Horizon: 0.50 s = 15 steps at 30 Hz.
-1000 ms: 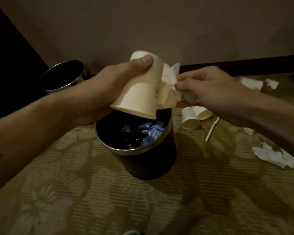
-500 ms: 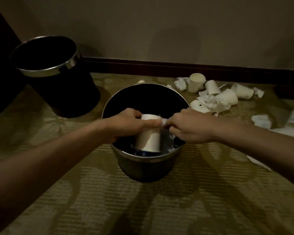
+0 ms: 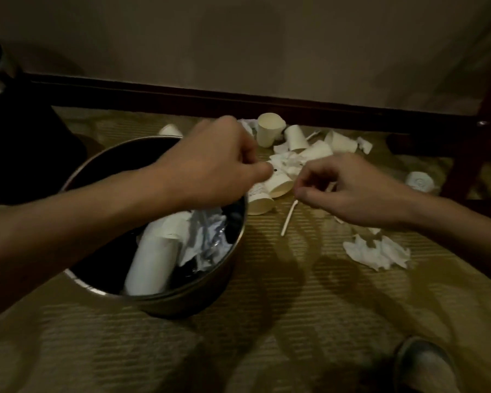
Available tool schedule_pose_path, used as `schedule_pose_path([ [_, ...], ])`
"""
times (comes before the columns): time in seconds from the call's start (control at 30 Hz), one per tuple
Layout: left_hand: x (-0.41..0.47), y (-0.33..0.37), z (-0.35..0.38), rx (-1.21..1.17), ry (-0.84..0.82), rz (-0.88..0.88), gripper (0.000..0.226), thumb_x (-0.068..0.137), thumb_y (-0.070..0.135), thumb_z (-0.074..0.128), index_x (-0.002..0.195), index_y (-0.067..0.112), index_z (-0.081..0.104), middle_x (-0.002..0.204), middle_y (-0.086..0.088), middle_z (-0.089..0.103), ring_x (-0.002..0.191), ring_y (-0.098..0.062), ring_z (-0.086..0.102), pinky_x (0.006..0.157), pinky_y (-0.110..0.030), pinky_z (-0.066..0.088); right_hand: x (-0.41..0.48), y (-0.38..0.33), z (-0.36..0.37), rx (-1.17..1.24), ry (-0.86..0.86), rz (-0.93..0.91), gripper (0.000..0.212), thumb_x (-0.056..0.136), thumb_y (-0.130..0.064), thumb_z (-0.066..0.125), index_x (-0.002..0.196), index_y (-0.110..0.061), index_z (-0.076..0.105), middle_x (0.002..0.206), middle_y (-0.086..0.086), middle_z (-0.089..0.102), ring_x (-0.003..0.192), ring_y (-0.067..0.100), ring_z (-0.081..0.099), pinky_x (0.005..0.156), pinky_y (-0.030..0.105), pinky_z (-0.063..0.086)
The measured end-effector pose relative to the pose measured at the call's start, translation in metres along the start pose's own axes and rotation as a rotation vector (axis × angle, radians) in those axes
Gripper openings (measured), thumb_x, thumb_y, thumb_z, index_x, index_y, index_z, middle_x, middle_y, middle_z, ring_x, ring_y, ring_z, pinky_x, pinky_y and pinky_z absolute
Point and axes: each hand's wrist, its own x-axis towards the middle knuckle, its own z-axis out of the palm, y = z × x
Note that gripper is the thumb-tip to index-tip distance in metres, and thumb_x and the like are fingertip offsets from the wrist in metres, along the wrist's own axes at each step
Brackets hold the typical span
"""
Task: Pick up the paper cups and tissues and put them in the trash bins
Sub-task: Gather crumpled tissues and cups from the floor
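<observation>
Left hand [image 3: 219, 165] hovers over trash bin [image 3: 165, 302], fingers curled, empty. Right hand [image 3: 349, 194] fingers curled above paper cups [image 3: 278, 185]; contents indeterminate.

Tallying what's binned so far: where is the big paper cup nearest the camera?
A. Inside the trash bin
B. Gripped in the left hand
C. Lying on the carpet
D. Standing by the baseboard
A: the paper cup lies on its side inside the trash bin, next to crumpled tissue.
</observation>
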Motion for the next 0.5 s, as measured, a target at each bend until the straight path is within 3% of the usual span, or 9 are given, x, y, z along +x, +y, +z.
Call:
schedule_pose_path([
  [0.1,0.023,0.038,0.037,0.055,-0.116,0.097,0.03,0.086,0.041,0.067,0.063,0.02,0.066,0.054,0.005,0.06,0.06,0.01,0.055,0.044,-0.007,0.036,-0.02,0.055,-0.008,0.017,-0.036,0.088,0.008,0.087,-0.033,0.062,0.082,-0.031,0.068,0.074,-0.009,0.068,0.07,0.007,0.064,0.059,0.022,0.05],
  [0.2,0.045,0.064,0.082,0.095,-0.293,0.124,0.025,0.087,0.045,0.066,0.072,0.025,0.066,0.063,0.011,0.06,0.066,0.014,0.054,0.043,-0.011,0.034,-0.044,0.122,-0.012,0.044,-0.007,0.191,0.009,0.088,-0.034,0.062,0.086,-0.029,0.069,0.077,-0.006,0.07,0.072,0.009,0.065,0.062,0.03,0.053],
  [0.33,0.067,0.077,0.155,0.175,-0.556,0.083,0.015,0.09,0.044,0.063,0.086,0.029,0.062,0.077,0.014,0.056,0.069,-0.001,0.054,0.053,-0.018,0.039,-0.076,0.211,0.004,0.082,0.039,0.368,0.005,0.09,-0.024,0.066,0.086,-0.027,0.068,0.082,-0.012,0.067,0.074,0.0,0.062,0.064,0.022,0.047],
  [0.4,0.08,0.082,0.197,0.184,-0.615,0.051,0.018,0.091,0.044,0.062,0.097,0.028,0.062,0.084,0.012,0.054,0.078,-0.005,0.054,0.058,-0.021,0.042,-0.089,0.252,0.018,0.054,0.065,0.447,0.009,0.09,-0.026,0.065,0.096,-0.022,0.069,0.087,-0.011,0.064,0.076,0.001,0.058,0.064,0.023,0.045],
  [0.5,0.096,0.085,0.261,0.195,-0.657,-0.014,0.025,0.093,0.043,0.059,0.111,0.025,0.058,0.101,0.001,0.056,0.096,-0.018,0.056,0.068,-0.029,0.043,-0.106,0.3,0.037,0.037,0.052,0.565,0.029,0.088,-0.02,0.066,0.118,-0.017,0.065,0.112,0.003,0.059,0.1,0.015,0.057,0.083,0.035,0.049],
])
